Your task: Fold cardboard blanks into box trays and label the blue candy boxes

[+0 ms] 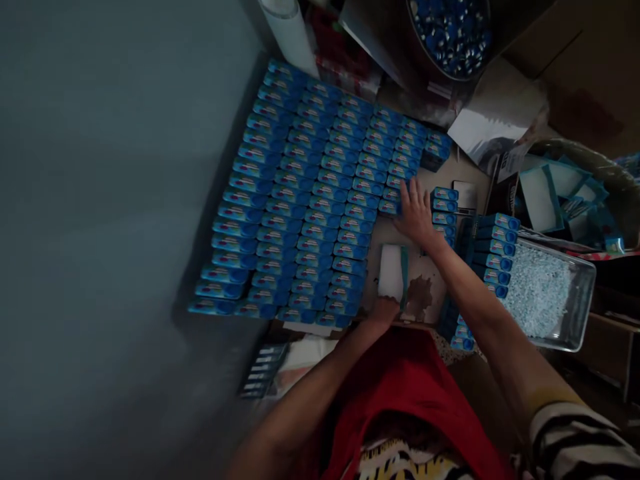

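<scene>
Rows of small blue boxes with printed labels stand packed together against the wall. My right hand reaches over the right edge of these rows, its fingers spread and touching the nearest boxes. Lower down, my left hand is closed on the near end of a white and teal packet that lies on the brown work surface. A short column of blue boxes stands just right of my right hand.
At the right, a clear plastic tub holds pale granules, with a row of blue boxes along its left side. Behind it is a bag of teal and white packets. A bin of blue caps stands at the back.
</scene>
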`<action>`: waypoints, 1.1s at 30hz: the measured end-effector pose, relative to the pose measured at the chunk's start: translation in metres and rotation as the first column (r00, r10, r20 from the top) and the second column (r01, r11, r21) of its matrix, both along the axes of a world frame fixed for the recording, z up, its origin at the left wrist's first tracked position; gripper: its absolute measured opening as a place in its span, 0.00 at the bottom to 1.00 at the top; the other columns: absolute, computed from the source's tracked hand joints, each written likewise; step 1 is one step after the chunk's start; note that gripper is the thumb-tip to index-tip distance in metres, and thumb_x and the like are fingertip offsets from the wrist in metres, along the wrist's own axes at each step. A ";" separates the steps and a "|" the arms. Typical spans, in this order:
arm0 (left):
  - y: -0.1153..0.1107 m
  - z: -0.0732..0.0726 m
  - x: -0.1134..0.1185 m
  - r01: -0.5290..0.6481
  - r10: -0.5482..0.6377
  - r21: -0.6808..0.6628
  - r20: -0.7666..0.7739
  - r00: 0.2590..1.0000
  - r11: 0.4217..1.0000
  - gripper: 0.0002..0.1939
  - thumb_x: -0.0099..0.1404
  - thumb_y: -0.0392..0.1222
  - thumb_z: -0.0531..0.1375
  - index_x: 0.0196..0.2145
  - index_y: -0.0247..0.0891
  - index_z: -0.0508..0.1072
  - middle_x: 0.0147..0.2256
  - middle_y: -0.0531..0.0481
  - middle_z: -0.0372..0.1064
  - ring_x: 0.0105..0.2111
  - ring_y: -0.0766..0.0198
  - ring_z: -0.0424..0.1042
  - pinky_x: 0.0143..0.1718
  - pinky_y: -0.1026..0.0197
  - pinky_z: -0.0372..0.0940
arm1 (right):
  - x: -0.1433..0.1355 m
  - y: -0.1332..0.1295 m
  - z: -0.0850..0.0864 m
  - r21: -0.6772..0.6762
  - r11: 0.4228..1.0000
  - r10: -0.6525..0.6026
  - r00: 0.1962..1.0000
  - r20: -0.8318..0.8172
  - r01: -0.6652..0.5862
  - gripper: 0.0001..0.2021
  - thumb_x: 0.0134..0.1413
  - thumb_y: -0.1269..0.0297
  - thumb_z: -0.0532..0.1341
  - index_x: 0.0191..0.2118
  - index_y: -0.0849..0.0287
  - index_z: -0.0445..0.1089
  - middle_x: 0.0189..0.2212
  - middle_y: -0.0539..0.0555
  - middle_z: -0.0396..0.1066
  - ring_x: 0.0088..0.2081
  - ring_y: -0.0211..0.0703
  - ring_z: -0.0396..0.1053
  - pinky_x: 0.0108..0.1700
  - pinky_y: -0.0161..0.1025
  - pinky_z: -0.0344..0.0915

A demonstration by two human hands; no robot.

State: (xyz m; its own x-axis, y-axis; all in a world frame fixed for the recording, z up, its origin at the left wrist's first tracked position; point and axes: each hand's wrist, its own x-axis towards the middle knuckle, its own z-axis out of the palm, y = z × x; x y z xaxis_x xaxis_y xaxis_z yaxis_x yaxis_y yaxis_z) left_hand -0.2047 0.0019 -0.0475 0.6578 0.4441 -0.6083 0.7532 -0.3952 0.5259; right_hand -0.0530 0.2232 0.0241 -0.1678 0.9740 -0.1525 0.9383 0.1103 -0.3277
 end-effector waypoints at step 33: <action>0.013 -0.021 -0.002 -0.641 0.649 0.157 -0.001 0.761 0.751 0.23 0.65 0.24 0.57 0.56 0.35 0.75 0.57 0.35 0.69 0.58 0.48 0.71 0.61 0.50 0.66 | 0.008 -0.144 0.008 -0.128 0.992 -0.004 0.993 -0.119 -0.011 0.53 0.45 0.60 0.72 0.76 0.55 0.51 0.65 0.65 0.57 0.65 0.65 0.57 0.70 0.58 0.59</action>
State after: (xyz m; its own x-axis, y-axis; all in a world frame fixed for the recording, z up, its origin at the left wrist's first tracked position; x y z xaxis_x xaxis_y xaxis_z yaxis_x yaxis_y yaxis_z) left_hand -0.2062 0.0153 -0.0681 0.1531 0.8333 -0.5312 0.8801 0.1295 0.4568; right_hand -0.0451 0.0794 0.0322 -0.1957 0.9469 -0.2552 0.8917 0.0636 -0.4480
